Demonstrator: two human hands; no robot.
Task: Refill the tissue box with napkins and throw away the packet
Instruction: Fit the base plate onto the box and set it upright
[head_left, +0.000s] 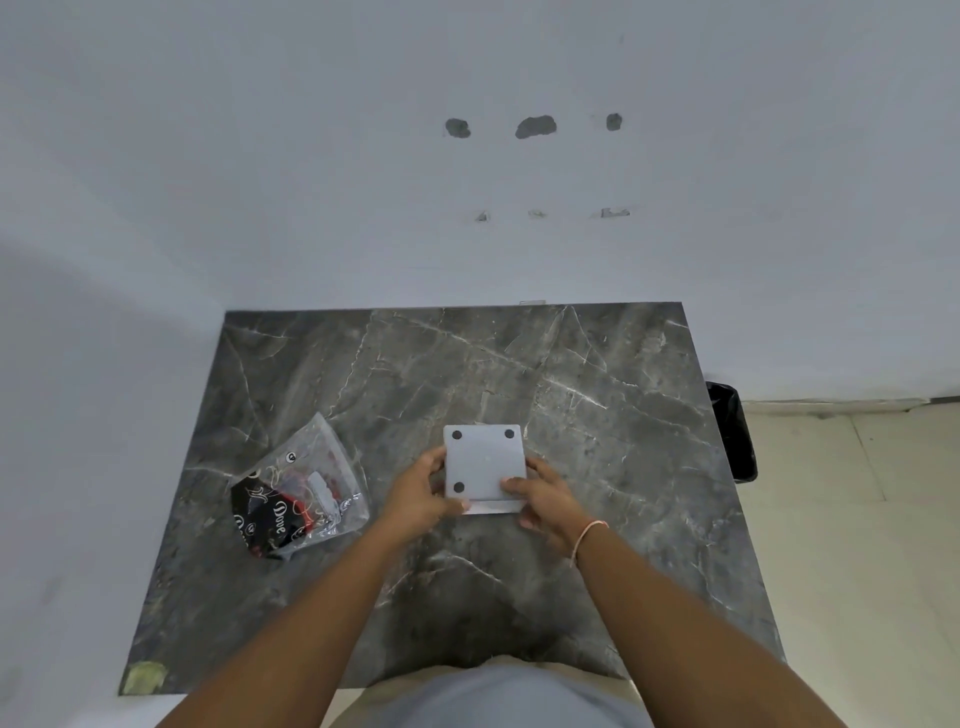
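I see my left hand (420, 496) and right hand (545, 499) clamped on either side of the tissue box (484, 464), its underside with dark round feet facing up, mid-table (597, 374). To the left lies the clear packet (301, 491), printed "Dove". A black-lined bin (735, 431) stands past the table's right edge.

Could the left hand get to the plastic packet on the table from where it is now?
Probably yes, once it lets go: the left hand is gripping the upturned tissue box, and the packet lies just to its left on the marble table, nothing between them.
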